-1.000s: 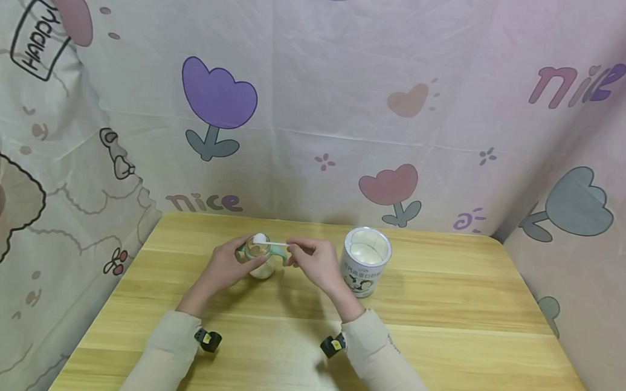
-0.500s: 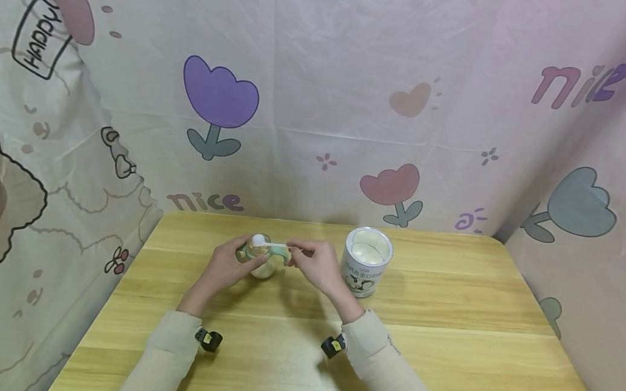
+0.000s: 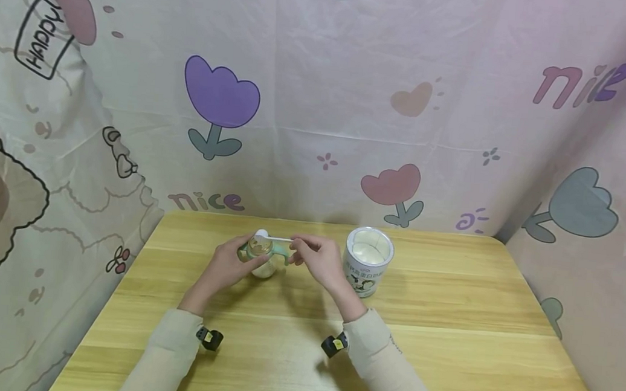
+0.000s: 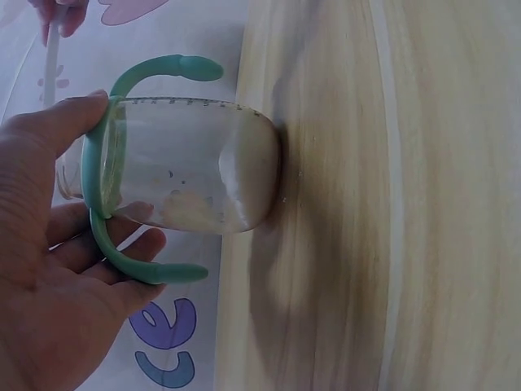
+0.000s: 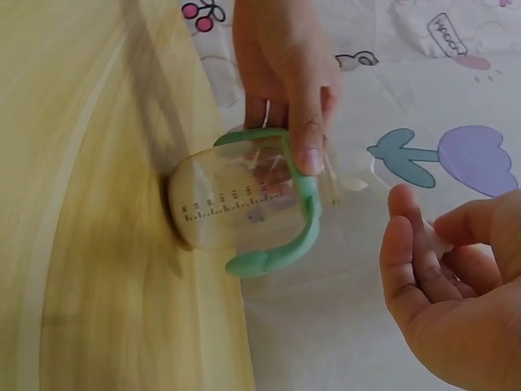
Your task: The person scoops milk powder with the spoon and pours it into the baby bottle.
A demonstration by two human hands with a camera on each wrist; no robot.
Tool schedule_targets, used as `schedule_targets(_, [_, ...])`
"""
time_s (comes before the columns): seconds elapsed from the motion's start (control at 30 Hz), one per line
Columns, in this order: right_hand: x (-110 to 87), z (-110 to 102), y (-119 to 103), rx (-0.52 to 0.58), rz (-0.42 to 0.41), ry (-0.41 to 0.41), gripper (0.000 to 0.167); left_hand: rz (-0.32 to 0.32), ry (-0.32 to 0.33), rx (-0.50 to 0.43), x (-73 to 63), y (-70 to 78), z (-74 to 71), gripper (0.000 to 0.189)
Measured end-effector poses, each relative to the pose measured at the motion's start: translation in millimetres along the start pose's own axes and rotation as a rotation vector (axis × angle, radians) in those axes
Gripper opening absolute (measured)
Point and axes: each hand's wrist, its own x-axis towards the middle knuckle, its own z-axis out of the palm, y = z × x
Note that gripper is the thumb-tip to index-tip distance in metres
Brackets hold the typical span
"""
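Observation:
A clear baby bottle (image 4: pixel 183 155) with a green two-handled ring (image 4: pixel 95 167) stands upright on the table. Some pale powder (image 4: pixel 248 175) lies in its bottom. My left hand (image 3: pixel 230 265) grips the bottle round its neck and ring, thumb on the near side. In my right hand (image 3: pixel 319 261), thumb and fingers pinch the thin handle of a white scoop (image 3: pixel 281 239). The scoop's bowl, white inside, is right at the bottle's mouth. Printed measuring marks (image 5: pixel 232 201) run along the bottle's side in the right wrist view.
A white milk powder can (image 3: pixel 360 276), open at the top, stands just right of my right hand. The wooden table (image 3: pixel 280 351) ends at a patterned cloth backdrop (image 3: pixel 309 98) behind and at both sides.
The scoop has risen slightly and shifted a little to the right with my right hand, staying at the bottle's mouth. My left hand keeps its grip on the bottle.

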Motion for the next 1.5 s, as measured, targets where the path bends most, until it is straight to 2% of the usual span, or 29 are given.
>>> schedule_targets(0.17, [0.4, -4, -4, 0.086, 0.055, 0.033, 0.028, -0.005, -0.011, -0.003, 1.6, 2.3, -0.6, 0.078])
schedule_targets(0.27, [-0.1, -7, -7, 0.091, 0.065, 0.048, 0.027, -0.008, -0.022, 0.017, 2.7, 5.7, -2.6, 0.078])
schedule_targets(0.5, [-1.6, -17, -17, 0.087, 0.015, 0.065, 0.028, 0.008, -0.023, 0.053, 6.8, 15.1, -8.5, 0.091])
schedule_targets(0.7, [-4.0, -34, -22, 0.081, -0.036, 0.09, 0.028, 0.084, -0.005, 0.05, 12.5, 29.4, -7.3, 0.086])
schedule_targets(0.93, [-6.8, -54, -23, 0.088, -0.037, 0.144, 0.028, 0.162, -0.013, 0.064, 22.3, 46.6, -1.0, 0.081])
schedule_targets(1.27, [-13.6, -80, -27, 0.07, 0.004, 0.22, 0.027, 0.232, -0.056, 0.055, 35.4, 65.6, 14.9, 0.078])
schedule_targets(1.5, [-21.8, -100, -28, 0.03, 0.022, 0.261, 0.03, 0.22, -0.1, 0.042, 42.2, 76.4, 24.2, 0.08])
